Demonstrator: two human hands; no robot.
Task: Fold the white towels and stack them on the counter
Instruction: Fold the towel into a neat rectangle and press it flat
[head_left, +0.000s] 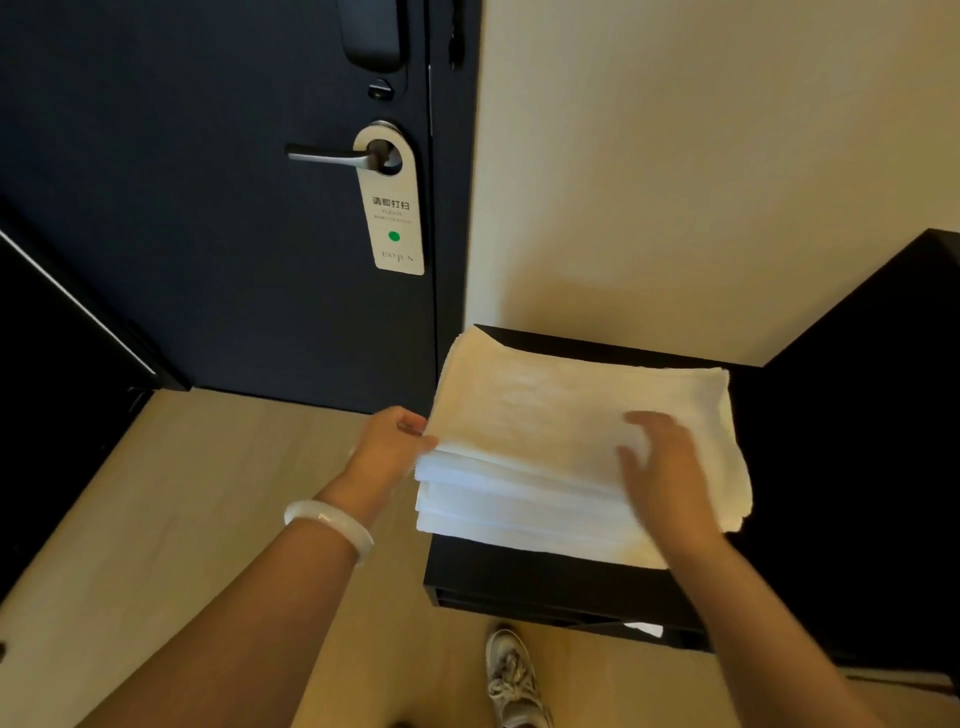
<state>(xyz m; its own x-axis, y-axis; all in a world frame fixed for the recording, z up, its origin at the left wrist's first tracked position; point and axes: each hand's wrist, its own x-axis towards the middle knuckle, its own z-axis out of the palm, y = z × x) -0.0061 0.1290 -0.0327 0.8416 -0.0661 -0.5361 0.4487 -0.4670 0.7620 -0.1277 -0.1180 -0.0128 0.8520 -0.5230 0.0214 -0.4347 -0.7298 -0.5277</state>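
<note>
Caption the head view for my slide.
Left hand holds the corner of the folded white towel stack on the dark counter; right hand rests on top.

The towels (571, 441) are showing plain white against the black worktop (519, 577). The door (208, 234) is looking dark navy and its hanging tag (392, 208) is showing white with a green dot. The wall (675, 156) is glowing cream above a pale wood-grain floor (208, 493).
</note>
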